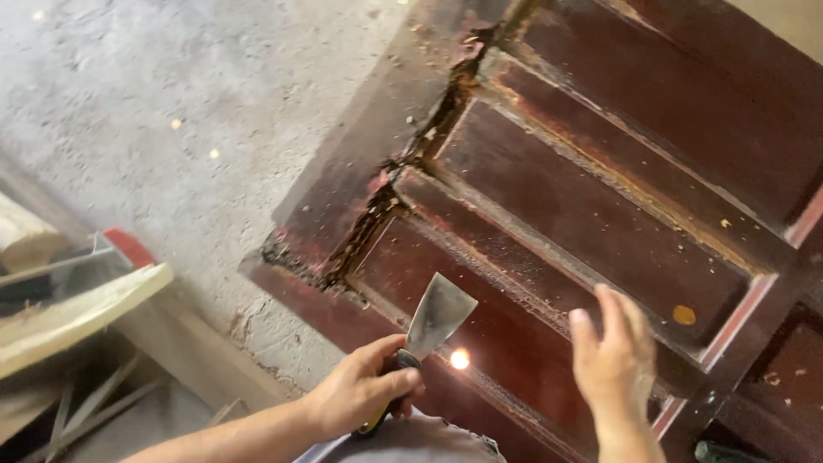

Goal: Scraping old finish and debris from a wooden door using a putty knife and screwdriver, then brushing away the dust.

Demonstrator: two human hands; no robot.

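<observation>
A dark red panelled door (591, 214) lies flat over the concrete floor (171, 103), its near-left corner rotted and crumbling along the groove. Pale planks (77, 313) lie at the left. The right hand (613, 360) hovers over the door's near edge — fingers loosely apart, holding nothing. The left hand (364, 390) is clamped on a scraper (426, 330), blade up, just off the near edge.
</observation>
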